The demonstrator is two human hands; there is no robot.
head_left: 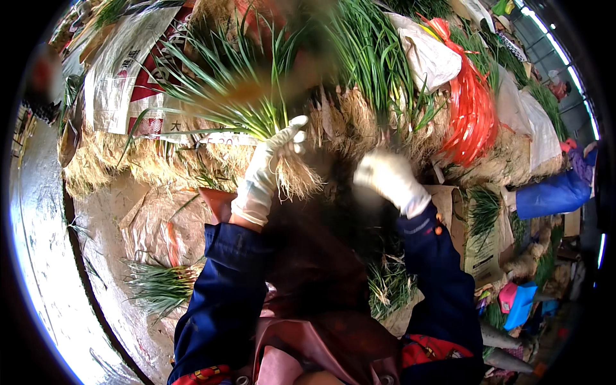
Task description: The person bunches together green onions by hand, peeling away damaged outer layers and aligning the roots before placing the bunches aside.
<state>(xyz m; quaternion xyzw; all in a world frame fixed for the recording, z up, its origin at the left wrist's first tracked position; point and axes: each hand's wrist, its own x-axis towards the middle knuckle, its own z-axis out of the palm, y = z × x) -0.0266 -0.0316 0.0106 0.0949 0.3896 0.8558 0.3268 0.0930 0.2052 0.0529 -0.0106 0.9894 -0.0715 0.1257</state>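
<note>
My left hand [262, 170], in a white glove, is closed around a bunch of green onions [260, 115] just above their roots. The green leaves fan out up and to the left, and the pale, stringy roots hang below my fist. To the right, my white-gloved right hand [387, 178] is apart from that bunch, below the root ends of a large pile of green onions [369, 58]. It is smeared by motion, so its fingers cannot be made out.
Printed sacking [119, 83] covers part of the pile at left. Red plastic strips [471, 115] hang beside a white sack [428, 58] at right. A tied bundle of green onions [160, 282] lies on the floor at left. Another person's blue sleeve [552, 194] reaches in at far right.
</note>
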